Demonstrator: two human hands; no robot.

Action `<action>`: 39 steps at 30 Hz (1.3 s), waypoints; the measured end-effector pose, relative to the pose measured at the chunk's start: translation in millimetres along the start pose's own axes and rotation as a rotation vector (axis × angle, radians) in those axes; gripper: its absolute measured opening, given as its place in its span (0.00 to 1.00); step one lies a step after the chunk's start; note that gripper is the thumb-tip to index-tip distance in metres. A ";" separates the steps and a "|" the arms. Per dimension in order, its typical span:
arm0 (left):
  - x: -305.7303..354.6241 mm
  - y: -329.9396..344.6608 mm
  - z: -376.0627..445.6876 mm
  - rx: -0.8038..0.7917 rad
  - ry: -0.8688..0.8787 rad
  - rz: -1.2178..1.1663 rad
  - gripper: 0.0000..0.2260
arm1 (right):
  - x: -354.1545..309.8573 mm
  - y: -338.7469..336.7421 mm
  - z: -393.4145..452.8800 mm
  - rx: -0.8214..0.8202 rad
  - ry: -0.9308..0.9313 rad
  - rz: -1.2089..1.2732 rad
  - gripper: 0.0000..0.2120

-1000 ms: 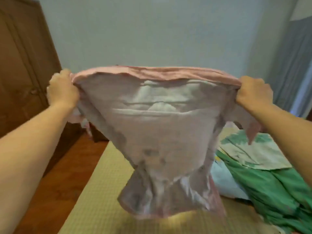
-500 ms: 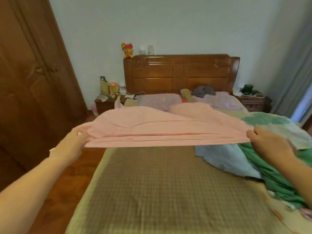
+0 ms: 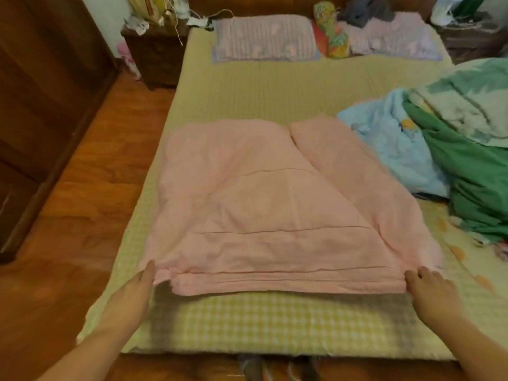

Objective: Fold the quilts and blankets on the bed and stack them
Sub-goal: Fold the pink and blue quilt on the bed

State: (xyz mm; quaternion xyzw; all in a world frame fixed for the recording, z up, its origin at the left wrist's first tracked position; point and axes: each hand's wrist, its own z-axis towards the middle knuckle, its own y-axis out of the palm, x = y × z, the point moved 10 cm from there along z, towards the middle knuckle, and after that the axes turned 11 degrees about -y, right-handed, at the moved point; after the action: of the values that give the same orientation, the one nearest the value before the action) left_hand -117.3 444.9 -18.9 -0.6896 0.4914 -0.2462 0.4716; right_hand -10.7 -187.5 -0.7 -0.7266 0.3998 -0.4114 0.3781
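A: Pink quilt (image 3: 264,204) lay folded flat on the bed (image 3: 247,320); left hand (image 3: 132,295) and right hand (image 3: 431,292) pinched its near corners.

B: Fingertips?

A: Tucked under fabric, hidden. Green quilt (image 3: 478,188) was cut off right.

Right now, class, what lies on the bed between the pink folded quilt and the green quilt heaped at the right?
In the head view, a crumpled light blue blanket lies between the pink folded quilt and the green quilt, touching both.
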 end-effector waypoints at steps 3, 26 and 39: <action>-5.7 11.3 -12.1 -0.011 -0.066 0.085 0.14 | -17.7 17.0 10.4 -0.085 0.007 0.027 0.12; 95.1 -64.9 -87.7 0.121 0.036 -0.523 0.25 | -175.2 -52.2 4.4 -0.248 -0.267 0.717 0.36; 155.5 -172.6 -53.1 0.135 0.338 -1.149 0.18 | -185.9 -308.7 -26.3 0.222 -0.377 1.680 0.14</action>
State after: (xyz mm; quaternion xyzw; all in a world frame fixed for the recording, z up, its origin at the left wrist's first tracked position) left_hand -21.5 294.2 138.9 -0.7646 0.0913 -0.5984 0.2212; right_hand -14.5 94.2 225.5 -0.2058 0.6921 0.0945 0.6853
